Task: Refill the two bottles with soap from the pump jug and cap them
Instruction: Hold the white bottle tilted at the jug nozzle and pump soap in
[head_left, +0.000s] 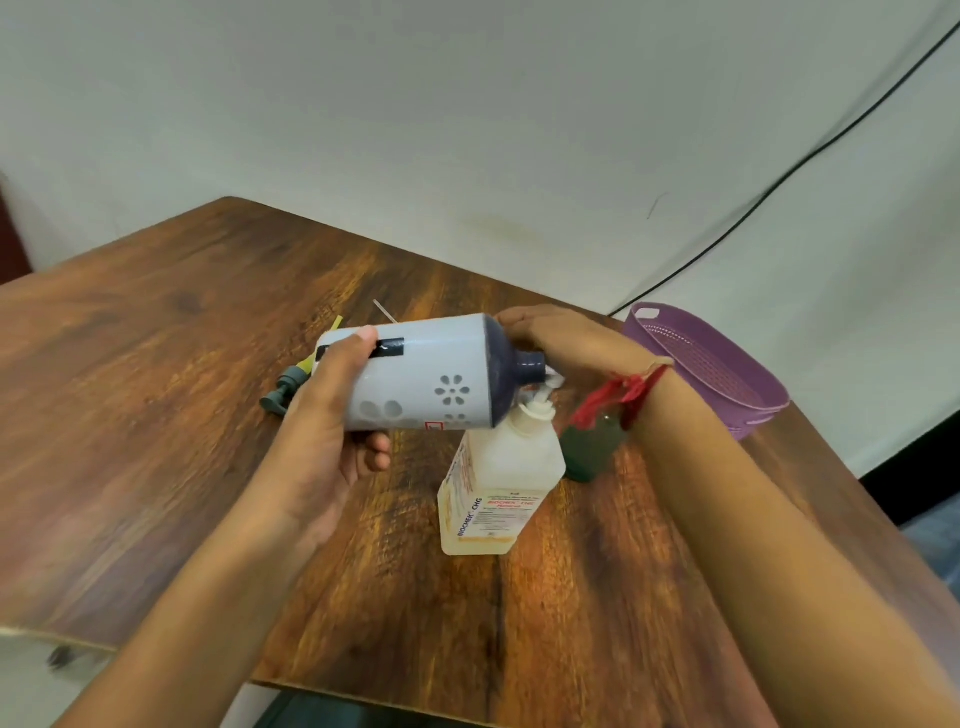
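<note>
The bottle (431, 374), grey-white with flower cut-outs and a dark shoulder, is held in the air above the middle of the table (156, 415). It lies on its side: the long axis runs nearly level, base toward 9 o'clock, and the open, uncapped neck points to 3 o'clock and slightly down. The neck sits just above the white pump head (543, 402) of the jug (498, 483).

The left hand (332, 441) grips the bottle near its base, thumb over the top and fingers curled underneath.

The right hand (556, 335) reaches in from 4 o'clock and lies palm-down behind the bottle's shoulder. Its fingertips are hidden by the bottle, so I cannot tell whether it holds or presses anything. A red thread (623, 395) is tied at that wrist.

The jug stands on the table below the neck, pale yellow liquid low inside. A dark green bottle (589, 452) stands just beside the jug at its 2 o'clock, partly behind the right wrist. A grey pump cap (283, 392) lies on the table at 9 o'clock of the left hand. A purple basket (711, 364) sits at the table's 3 o'clock edge.
</note>
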